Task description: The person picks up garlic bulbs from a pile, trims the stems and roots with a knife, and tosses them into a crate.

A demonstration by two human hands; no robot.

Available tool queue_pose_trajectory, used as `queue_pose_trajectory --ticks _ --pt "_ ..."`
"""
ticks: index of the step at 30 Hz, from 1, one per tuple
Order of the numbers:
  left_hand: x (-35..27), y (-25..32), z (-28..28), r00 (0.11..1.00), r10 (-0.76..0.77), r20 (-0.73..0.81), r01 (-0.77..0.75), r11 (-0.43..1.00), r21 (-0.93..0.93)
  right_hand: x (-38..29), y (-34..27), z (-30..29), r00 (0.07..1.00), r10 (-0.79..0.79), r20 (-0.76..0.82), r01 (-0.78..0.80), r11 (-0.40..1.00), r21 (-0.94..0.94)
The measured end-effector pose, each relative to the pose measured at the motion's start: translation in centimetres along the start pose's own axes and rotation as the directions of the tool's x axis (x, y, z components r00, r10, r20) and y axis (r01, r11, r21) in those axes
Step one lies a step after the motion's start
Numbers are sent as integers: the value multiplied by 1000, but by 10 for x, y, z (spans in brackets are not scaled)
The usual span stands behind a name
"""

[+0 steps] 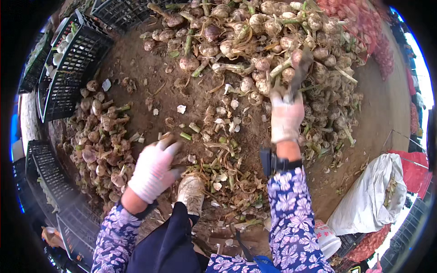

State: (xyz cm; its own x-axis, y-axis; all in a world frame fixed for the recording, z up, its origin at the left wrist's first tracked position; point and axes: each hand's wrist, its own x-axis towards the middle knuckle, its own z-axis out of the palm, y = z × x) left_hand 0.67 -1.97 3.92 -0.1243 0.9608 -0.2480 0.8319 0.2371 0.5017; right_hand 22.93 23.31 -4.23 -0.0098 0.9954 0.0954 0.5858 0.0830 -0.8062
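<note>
My left hand [155, 169], in a white glove with greyish fingertips, is blurred over the soil between my shoe and a heap of garlic bulbs with cut stems [99, 136]. Its thumb and fingers are spread, and I make out nothing held. My right hand [287, 114], gloved too, grips a dark bladed tool [300, 75]; blur hides whether it is a knife or shears. That hand reaches to the edge of a large pile of unpeeled garlic [327, 99]. A garlic stem [280, 70] lies just beyond its fingers, beside the blade.
Black plastic crates [73, 70] stand at the left, one holding pale bulbs. Cut stems [194, 128] and papery skins [235, 126] litter the soil around my shoe [191, 192]. A white woven sack [368, 198] leans at right; red mesh bags [358, 24] lie at upper right.
</note>
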Motion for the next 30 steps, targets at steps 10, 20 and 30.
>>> queue_pose_trajectory --ticks 10,20,30 --pt "22 35 40 964 192 187 -63 841 -537 -166 -63 -47 693 282 664 -556 795 243" --pt "3 19 50 934 -55 352 328 523 -787 -174 -48 -65 644 -263 719 441 895 -68" --pt "5 4 43 933 327 151 -248 887 -390 -177 -37 -48 608 -337 719 481 877 3"
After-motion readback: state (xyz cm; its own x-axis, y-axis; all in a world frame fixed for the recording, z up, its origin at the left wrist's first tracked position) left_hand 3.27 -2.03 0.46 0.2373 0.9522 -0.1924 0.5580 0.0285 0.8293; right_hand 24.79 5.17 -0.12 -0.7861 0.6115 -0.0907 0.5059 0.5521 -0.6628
